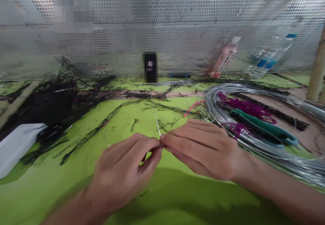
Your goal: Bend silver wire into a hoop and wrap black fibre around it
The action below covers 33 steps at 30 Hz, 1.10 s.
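Observation:
My left hand [127, 167] and my right hand [203, 147] meet at their fingertips near the middle of the view, above a yellow-green surface [83, 198]. A thin silvery wire [157, 125] sticks up and away from between the fingertips. The left thumb and index finger pinch its near end, and the right thumb and fingers press together on it just beside them. Where exactly the wire runs inside the fingers is hidden. Short dark strands [166, 125] lie on the surface just beyond the hands.
On the right lie a coil of silver wire [210, 99], green-handled pliers [264, 126] and purple cord [248, 109]. Black strands [50, 103] and a white box [17, 147] are on the left. Two bottles [224, 59] [269, 60] and a dark phone-like object [151, 69] stand by the perforated metal panel.

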Motion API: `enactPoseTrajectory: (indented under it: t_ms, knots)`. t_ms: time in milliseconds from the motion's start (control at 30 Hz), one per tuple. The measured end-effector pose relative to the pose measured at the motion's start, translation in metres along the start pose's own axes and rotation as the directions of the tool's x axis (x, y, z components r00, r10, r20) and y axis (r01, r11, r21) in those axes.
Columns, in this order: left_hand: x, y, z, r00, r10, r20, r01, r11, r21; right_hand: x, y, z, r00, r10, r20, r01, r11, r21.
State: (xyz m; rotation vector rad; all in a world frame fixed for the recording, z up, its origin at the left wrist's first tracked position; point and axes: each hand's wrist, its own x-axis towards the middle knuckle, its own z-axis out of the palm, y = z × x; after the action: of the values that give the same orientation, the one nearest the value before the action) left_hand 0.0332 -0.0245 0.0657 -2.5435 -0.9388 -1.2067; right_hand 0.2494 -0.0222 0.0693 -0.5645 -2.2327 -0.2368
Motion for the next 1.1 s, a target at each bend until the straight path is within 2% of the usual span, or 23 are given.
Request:
enactPoseTrajectory:
  t_ms: [133, 433, 633, 733, 833, 1100]
  knots:
    - [-0.002, -0.001, -0.002, 0.998, 0.049, 0.043, -0.049, 0.999, 0.001, 0.0, 0.002, 0.0, 0.999, -0.024, 0.025, 0.025, 0.999, -0.03]
    - [-0.007, -0.008, 0.002, 0.997, 0.044, 0.067, -0.041, 0.998, -0.043, 0.003, 0.002, -0.002, 0.996, -0.042, 0.076, 0.045, 0.998, -0.034]
    - [-0.016, -0.011, -0.004, 0.977, 0.19, 0.095, -0.199, 0.975, 0.097, 0.007, 0.0, -0.003, 0.994, -0.052, 0.096, 0.057, 0.997, -0.051]
    - [-0.01, -0.009, -0.01, 0.952, 0.304, 0.036, -0.306, 0.941, 0.147, 0.009, -0.001, -0.004, 0.992, -0.016, 0.126, 0.019, 0.999, -0.029]
    - [-0.003, -0.006, -0.015, 0.902, 0.432, 0.0, -0.421, 0.877, 0.232, 0.011, -0.002, -0.006, 0.988, 0.035, 0.153, -0.034, 0.999, -0.006]
    - [0.003, -0.012, -0.012, 0.84, 0.542, -0.028, -0.495, 0.785, 0.372, 0.015, -0.002, -0.006, 0.967, 0.115, 0.226, -0.117, 0.993, -0.004]
